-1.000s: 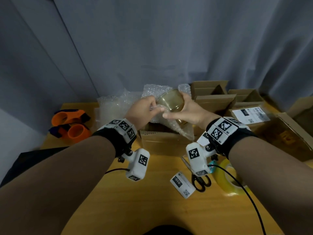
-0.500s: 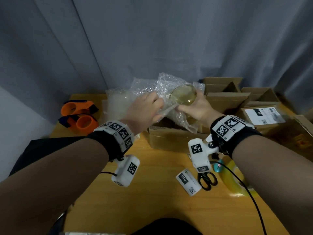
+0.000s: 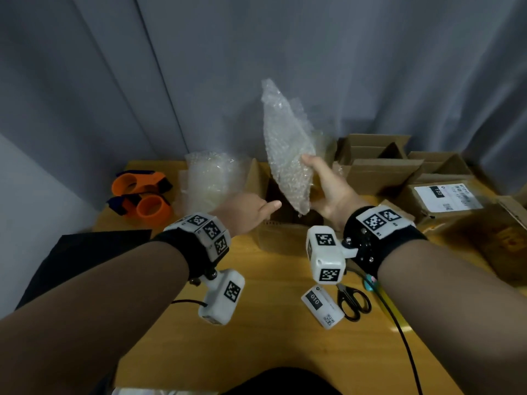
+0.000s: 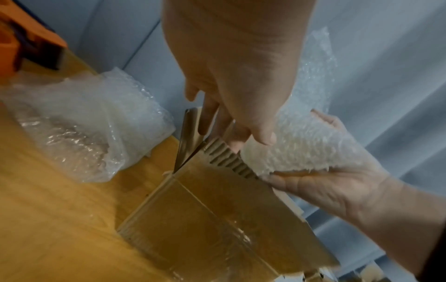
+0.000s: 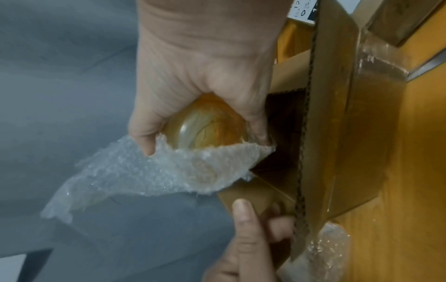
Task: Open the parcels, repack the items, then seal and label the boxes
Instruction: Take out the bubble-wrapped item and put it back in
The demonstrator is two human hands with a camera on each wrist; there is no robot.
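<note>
Two hands work over an open cardboard box [image 3: 285,223] on the counter [image 3: 256,323]. The right hand [image 3: 328,189] has its fingers curled around a clear glass [image 5: 207,124] (partly covered by a bubble wrap sheet [image 3: 288,143] that stands up above the box). The left hand [image 3: 251,212] has relaxed fingers touching the box's left flap, holding nothing. Scissors [image 3: 353,302] and a label [image 3: 322,306] lie near the right wrist.
</note>
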